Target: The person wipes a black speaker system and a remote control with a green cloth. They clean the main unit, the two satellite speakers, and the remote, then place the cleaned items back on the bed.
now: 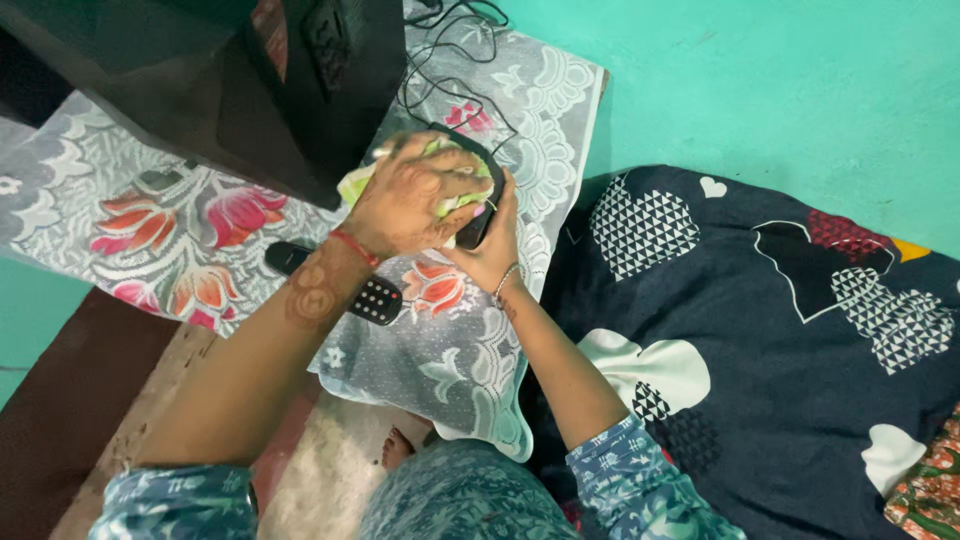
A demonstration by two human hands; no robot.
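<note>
— Left hand (415, 195) first: what is it doing?

— It is pressed palm-down over a pale green cloth (356, 184), fingers curled around it, and the cloth lies on top of a small black box (478, 222). A red thread circles that wrist.

— And the right hand (490, 245)?

— It grasps the black box from below and from the near side, fingers wrapped under its lower end. A thin bracelet sits on the wrist.

— Which way does the box run?

— Its long axis goes from the person's side up and away toward the wall, leaning a little to the left. Most of its top is hidden by the cloth and the left hand, so I cannot tell which end is its front.

— Where is it?

— Just above a lace table cover (450, 350) with pink flowers, near the cover's right edge.

— What is around it?

— A black remote (380, 298) lies on the cover, partly under the left forearm. A large black device (250, 80) stands just beside the left hand, crowding it. Black cables (440, 60) loop behind the box. To the right, a dark bedspread (780, 340) with heart patterns; behind, a green wall (760, 80).
</note>
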